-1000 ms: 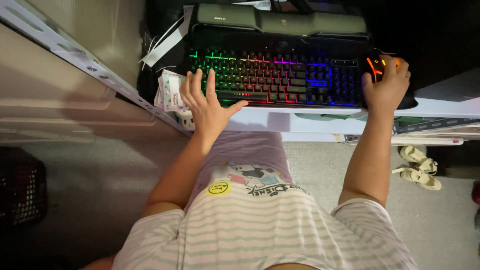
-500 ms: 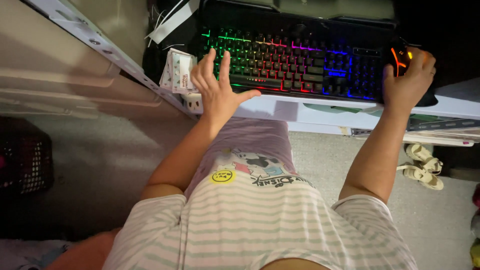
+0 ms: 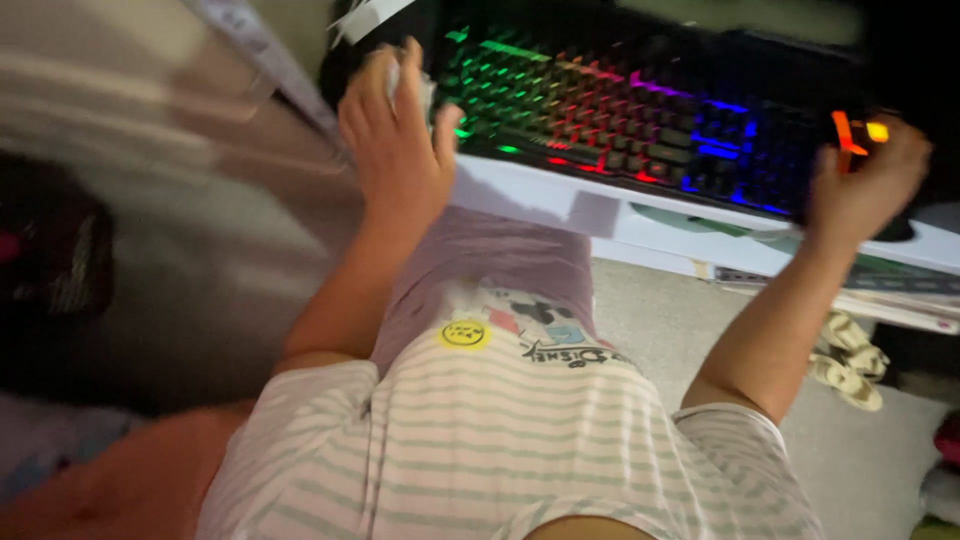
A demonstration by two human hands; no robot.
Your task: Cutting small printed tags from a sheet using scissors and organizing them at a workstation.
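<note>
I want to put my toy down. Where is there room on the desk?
A bare white strip of desk runs between the lit keyboard and the front edge, from left hand to right hand. Papers crowd the keyboard's left end; the right hand covers a glowing mouse.

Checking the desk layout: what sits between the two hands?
In the head view, the rainbow-lit keyboard spans the stretch between the left hand and the right hand, which rests on an orange-lit mouse.
</note>
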